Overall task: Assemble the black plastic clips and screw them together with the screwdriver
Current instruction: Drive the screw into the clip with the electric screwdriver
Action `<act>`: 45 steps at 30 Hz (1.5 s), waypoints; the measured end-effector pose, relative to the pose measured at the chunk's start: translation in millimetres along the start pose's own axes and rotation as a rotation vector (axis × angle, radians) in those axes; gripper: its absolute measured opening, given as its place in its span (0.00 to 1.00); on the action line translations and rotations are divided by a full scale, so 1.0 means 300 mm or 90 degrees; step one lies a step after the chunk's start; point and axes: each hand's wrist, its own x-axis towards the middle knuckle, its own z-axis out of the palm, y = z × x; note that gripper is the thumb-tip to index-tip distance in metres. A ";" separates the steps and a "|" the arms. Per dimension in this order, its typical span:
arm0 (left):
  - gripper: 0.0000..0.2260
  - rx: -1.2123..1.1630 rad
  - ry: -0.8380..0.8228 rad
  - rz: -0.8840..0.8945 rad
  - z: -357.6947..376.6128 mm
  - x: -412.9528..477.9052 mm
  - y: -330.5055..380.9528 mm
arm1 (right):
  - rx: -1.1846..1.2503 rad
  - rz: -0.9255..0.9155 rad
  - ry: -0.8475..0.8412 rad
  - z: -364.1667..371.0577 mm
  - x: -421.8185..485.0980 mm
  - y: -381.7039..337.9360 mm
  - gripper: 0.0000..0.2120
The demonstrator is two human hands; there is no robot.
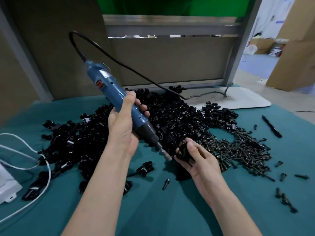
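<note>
My left hand (125, 126) grips a blue electric screwdriver (109, 87), tilted with its bit (164, 153) pointing down to the right. The bit tip meets a black clip assembly (183, 152) that my right hand (197, 157) holds just above the teal cloth. A big heap of black plastic clips (170, 116) lies behind both hands. A pile of dark screws (238, 150) spreads to the right of my right hand.
The screwdriver's black cable (129, 67) arcs back to a white pad (238, 97). A white cord (25, 150) and white box (6, 189) sit at the left edge. A black pen (271, 126) lies at right. Loose screws (286, 200) and clips (144, 168) dot the teal cloth (170, 210).
</note>
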 end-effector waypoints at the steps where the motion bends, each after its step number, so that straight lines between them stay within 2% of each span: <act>1: 0.06 -0.005 0.010 0.008 -0.004 0.002 -0.010 | -0.009 -0.003 -0.002 0.000 0.002 0.002 0.18; 11: 0.06 -0.075 0.137 -0.011 -0.045 0.021 -0.071 | -0.046 -0.026 -0.014 0.004 0.004 0.008 0.12; 22: 0.08 -0.086 0.205 -0.050 -0.067 0.015 -0.106 | -0.108 -0.103 0.006 0.009 -0.008 0.019 0.14; 45: 0.08 -0.044 0.200 -0.068 -0.067 0.003 -0.122 | -0.122 -0.111 0.013 0.009 -0.009 0.011 0.11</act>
